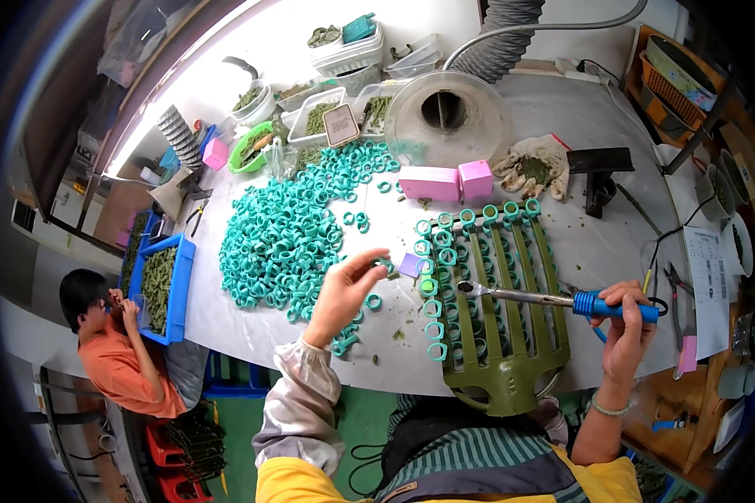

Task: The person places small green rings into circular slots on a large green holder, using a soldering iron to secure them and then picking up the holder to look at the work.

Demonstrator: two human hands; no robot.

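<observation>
My left hand (pixel 344 295) pinches a small teal ring (pixel 384 265) between thumb and fingertips, just left of an olive-green slotted rack (pixel 505 387). Teal rings line the rack's left and top edges, and more show between its slats. One ring on the left edge holds a bright green piece (pixel 429 287). My right hand (pixel 624 334) is closed round the blue grip of a tool (pixel 528 296) with a long metal shaft. Its flattened metal tip is over the rack's upper left slats; whether it touches them I cannot tell. A large heap of teal rings (pixel 281 243) lies left of my left hand.
Pink blocks (pixel 429 184), a stained glove (pixel 535 163) and a black stand (pixel 600 178) sit beyond the rack. A round extraction hood (pixel 401 105) stands at the back. Pliers (pixel 678 289) lie right. A co-worker (pixel 130 365) sits left by a blue tray (pixel 184 289).
</observation>
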